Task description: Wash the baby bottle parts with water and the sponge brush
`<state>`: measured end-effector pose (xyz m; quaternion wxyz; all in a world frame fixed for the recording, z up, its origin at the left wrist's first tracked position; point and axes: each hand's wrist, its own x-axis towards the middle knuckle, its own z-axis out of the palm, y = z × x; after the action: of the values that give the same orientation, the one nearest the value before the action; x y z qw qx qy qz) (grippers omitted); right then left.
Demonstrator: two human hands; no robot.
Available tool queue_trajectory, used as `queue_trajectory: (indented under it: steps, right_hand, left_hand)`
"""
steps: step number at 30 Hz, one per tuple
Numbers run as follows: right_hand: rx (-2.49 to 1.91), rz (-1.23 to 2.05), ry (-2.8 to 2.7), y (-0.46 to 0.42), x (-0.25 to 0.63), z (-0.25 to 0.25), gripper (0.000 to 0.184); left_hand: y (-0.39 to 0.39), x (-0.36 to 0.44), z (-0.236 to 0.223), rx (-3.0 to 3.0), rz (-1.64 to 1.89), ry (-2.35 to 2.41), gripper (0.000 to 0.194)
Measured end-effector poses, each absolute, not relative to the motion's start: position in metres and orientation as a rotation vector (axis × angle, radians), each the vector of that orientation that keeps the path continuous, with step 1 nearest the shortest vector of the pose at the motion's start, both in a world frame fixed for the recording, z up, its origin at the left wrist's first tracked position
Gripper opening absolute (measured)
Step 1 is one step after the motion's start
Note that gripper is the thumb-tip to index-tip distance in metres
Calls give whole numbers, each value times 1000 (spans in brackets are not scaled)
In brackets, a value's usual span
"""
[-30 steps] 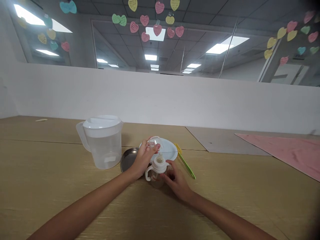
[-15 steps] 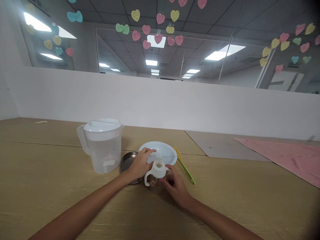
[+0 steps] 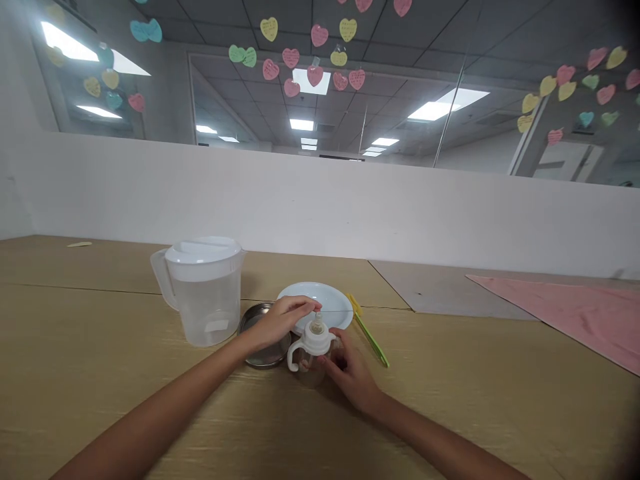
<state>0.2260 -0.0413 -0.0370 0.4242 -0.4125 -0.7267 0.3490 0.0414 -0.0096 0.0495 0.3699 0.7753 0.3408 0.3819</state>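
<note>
A clear baby bottle [image 3: 311, 375] with a white collar and two white handles stands upright on the table, a clear nipple [image 3: 317, 323] on top. My right hand [image 3: 354, 377] is closed on the bottle's right side, thumb in front and fingers around the right handle. From the left, my left hand [image 3: 285, 319] reaches over with its fingers together, the fingertips at the nipple's tip. Behind the bottle lies a white plate [image 3: 295, 291], partly hidden by my left hand. Under my left wrist is a round metal dish [image 3: 267, 357].
A lidded clear plastic pitcher [image 3: 207, 300] with liquid stands left. Right of the plate lies a green and yellow brush-like tool [image 3: 371, 339]. A pink cloth [image 3: 565, 313] and a grey sheet [image 3: 440, 290] cover the table's right side. A white wall [image 3: 300, 207] bounds the back.
My left hand has moved slightly right and its fingertips have come down to the nipple's tip. My right hand and the bottle stay in place. The view has shifted a little.
</note>
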Motion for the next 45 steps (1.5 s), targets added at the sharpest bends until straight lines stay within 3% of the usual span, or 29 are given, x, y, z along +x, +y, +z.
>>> queue_trajectory:
  steps: [5, 9, 15, 28, 30, 35, 40, 45]
  right_hand:
    - [-1039, 851, -1796, -43, 226, -35, 42]
    - [-1056, 847, -1773, -44, 225, -36, 41]
    - [-1101, 768, -1751, -42, 226, -40, 41]
    - [-1110, 152, -1784, -47, 226, -36, 32]
    - [-1034, 155, -1798, -48, 225, -36, 34]
    - [-865, 317, -1880, -50, 226, -39, 59]
    - [-923, 530, -1899, -54, 225, -32, 45]
    - [-922, 557, -1863, -55, 224, -29, 48]
  left_hand:
    - [-25, 38, 67, 2102, 713, 699, 43]
    - [-24, 38, 63, 2173, 729, 730, 52]
    - [-23, 40, 58, 2174, 802, 782, 48]
    - [-20, 37, 58, 2011, 719, 624, 49]
    - [-22, 37, 59, 1949, 675, 569, 52]
    - [-27, 40, 59, 1866, 577, 437, 62]
    - [-30, 40, 60, 1932, 621, 498, 57]
    - [-37, 45, 64, 2223, 651, 752, 54]
